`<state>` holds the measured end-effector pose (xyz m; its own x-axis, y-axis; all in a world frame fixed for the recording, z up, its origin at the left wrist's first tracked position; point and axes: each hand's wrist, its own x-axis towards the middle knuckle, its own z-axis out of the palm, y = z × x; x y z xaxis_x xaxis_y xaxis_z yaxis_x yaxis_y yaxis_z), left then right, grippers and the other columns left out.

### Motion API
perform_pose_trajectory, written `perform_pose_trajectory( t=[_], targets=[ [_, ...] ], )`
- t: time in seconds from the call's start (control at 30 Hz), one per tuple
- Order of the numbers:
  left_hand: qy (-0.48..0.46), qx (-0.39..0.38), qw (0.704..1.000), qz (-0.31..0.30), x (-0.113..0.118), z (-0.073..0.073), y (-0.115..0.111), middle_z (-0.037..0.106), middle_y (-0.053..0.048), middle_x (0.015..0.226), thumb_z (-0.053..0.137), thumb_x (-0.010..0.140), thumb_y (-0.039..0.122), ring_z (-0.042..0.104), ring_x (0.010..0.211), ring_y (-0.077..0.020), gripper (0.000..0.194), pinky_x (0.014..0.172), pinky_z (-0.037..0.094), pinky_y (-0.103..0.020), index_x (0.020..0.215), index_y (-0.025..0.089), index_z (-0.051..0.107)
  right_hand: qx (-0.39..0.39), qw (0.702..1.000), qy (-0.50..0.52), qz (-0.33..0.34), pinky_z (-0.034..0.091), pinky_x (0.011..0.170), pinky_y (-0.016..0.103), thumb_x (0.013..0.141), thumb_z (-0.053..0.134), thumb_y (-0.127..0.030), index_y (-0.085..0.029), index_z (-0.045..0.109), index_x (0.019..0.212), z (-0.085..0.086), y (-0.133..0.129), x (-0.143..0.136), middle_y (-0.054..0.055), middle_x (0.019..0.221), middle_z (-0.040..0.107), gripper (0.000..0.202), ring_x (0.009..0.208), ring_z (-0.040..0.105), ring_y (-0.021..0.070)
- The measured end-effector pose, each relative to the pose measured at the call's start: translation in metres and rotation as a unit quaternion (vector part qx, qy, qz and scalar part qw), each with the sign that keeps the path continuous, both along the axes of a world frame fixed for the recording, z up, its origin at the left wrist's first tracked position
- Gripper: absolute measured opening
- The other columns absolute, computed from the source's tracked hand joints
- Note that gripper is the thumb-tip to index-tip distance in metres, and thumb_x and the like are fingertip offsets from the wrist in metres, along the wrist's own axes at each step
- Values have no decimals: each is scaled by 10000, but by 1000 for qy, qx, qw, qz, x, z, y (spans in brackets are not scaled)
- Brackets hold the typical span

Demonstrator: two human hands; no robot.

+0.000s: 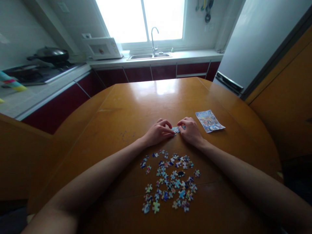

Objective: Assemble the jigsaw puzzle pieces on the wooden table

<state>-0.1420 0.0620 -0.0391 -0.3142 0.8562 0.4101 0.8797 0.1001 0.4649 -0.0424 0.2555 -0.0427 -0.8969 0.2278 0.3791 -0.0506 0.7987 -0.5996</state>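
Observation:
A few joined light-blue puzzle pieces [175, 129] lie on the wooden table between my two hands. My left hand [159, 131] has its thumb and fingers curled together at the left end of these pieces. From the right, my right hand [190, 131] pinches at their other end, its fingertips partly covering them. Nearer to me, many loose puzzle pieces [166, 196] are spread over the table below both hands. A crumpled printed picture sheet [209, 121] lies flat to the right of my right hand.
The round wooden table [146, 104] fills the middle. Beyond it stand a counter with a sink [153, 56], a white microwave [103, 48] and a stove with a lidded pan [52, 54]. A grey fridge [263, 35] is at the right.

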Motion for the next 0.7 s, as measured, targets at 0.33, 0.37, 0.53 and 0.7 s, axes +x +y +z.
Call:
perform_pose_trajectory(
  t=[0.33, 0.37, 0.53, 0.7],
  targets=[
    [4, 2, 1000, -6, -2, -1, -1, 657, -34, 1043, 734, 896, 355, 527, 987, -201, 123, 880, 470, -349, 1001, 361, 798, 15, 1000, -12, -1, 427, 924, 404, 856, 599, -155, -202, 727, 853, 2, -1, 1, 81, 934, 678, 136, 989, 562, 253],
    [4, 1, 1000, -7, -2, -1, -1, 656, -34, 1046, 733, 897, 356, 528, 986, -201, 124, 879, 471, -349, 1002, 362, 798, 16, 1000, -13, -1, 426, 924, 405, 855, 599, -154, -202, 726, 851, 2, -2, 1, 81, 933, 678, 136, 988, 562, 253],
    [6, 8, 1000, -2, -2, -1, 0, 657, -41, 1042, 745, 887, 348, 537, 988, -202, 147, 883, 477, -350, 1025, 338, 794, 15, 1000, -14, -1, 424, 918, 406, 855, 596, -156, -212, 721, 826, 3, -2, 1, 77, 921, 676, 140, 979, 563, 252],
    [-12, 33, 999, 10, -1, 1, 1, 660, -53, 1032, 789, 844, 364, 546, 985, -207, 220, 891, 489, -363, 1055, 300, 782, 4, 1000, -8, -2, 435, 914, 406, 854, 602, -156, -208, 726, 844, 3, -2, 1, 81, 922, 674, 135, 982, 567, 253]
  ],
)
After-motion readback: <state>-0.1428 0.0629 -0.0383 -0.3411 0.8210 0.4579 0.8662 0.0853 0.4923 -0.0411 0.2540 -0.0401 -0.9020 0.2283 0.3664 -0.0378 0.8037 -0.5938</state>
